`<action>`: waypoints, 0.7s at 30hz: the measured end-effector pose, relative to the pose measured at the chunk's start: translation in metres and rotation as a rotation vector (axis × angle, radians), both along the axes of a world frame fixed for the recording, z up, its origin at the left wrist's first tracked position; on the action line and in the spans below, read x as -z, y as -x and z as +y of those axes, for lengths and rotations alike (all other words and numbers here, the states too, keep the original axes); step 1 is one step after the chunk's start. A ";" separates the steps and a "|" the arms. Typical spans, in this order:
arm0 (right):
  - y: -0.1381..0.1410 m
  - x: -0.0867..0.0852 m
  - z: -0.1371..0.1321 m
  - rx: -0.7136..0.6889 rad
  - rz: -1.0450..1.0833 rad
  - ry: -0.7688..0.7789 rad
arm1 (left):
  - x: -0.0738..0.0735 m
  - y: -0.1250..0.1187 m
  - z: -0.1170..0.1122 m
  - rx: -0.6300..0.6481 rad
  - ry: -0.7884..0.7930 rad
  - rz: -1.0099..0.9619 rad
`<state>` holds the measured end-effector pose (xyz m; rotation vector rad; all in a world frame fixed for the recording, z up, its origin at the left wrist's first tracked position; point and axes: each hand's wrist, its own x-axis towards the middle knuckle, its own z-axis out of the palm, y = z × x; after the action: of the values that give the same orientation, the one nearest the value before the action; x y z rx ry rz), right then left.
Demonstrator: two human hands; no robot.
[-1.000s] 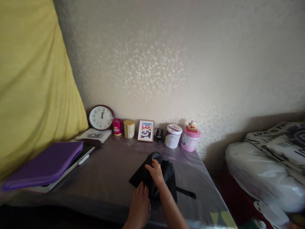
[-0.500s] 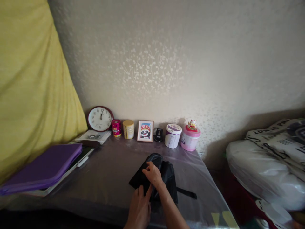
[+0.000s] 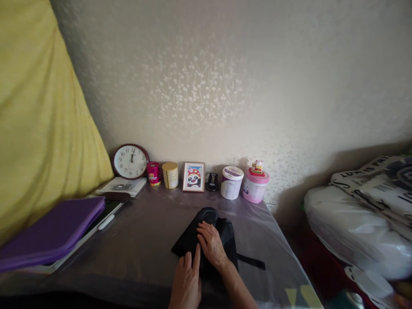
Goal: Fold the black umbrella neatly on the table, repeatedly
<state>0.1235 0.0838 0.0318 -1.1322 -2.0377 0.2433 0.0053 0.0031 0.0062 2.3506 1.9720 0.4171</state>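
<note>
A folded piece of thin black cloth with a slight sheen [image 3: 189,236] lies on the table. Its left corner comes to a point, and a narrow black strap [image 3: 251,261] runs out to the right; its kind I cannot make out. My right hand [image 3: 212,246] rests palm down across the middle of the cloth, fingers extended and close together. Beside it, my left hand [image 3: 187,274] touches the cloth's near edge with the index finger pointing forward and the other fingers partly bent. Neither hand visibly grips the cloth.
Along the wall stand a clock [image 3: 131,161], a magenta tin [image 3: 153,174], a yellow-lidded can [image 3: 170,175], a panda picture frame [image 3: 193,177], a small black device [image 3: 212,182] and two tubs [image 3: 231,183]. A purple folder [image 3: 54,229] lies left; stuffed white bags [image 3: 350,223] are right.
My right hand has gone from bent, pinched-looking fingers to lying flatter on the black cloth. My left index finger now points forward more plainly. The camera view has shifted slightly.
</note>
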 end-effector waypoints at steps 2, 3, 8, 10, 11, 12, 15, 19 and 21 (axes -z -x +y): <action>-0.002 0.005 0.018 0.061 -0.046 0.007 | -0.002 0.000 0.001 0.000 0.010 0.007; -0.004 0.006 0.028 0.091 -0.066 0.014 | -0.002 0.000 0.001 -0.002 0.020 0.011; -0.019 0.005 0.063 0.312 -0.121 0.044 | -0.003 0.000 0.003 -0.013 0.060 0.005; -0.027 0.006 0.062 0.423 -0.103 0.032 | -0.001 0.000 0.004 -0.015 0.055 -0.004; -0.031 0.008 0.058 0.438 -0.093 0.014 | 0.000 0.000 0.004 -0.016 0.052 -0.007; -0.035 0.010 0.051 0.421 -0.087 -0.008 | 0.001 0.000 0.004 -0.017 0.049 -0.009; -0.050 0.023 0.029 0.265 -0.141 -0.014 | 0.001 0.000 0.003 -0.026 0.050 -0.001; -0.080 0.036 0.015 0.491 -0.249 0.111 | -0.008 0.000 0.002 -0.039 0.066 0.013; -0.091 0.035 0.013 0.574 -0.248 0.120 | -0.015 0.001 0.001 -0.044 0.070 0.026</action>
<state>0.2150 0.0965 -0.0031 -1.8393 -1.8227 -0.0694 0.0047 0.0045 0.0208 2.2856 2.0182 0.3155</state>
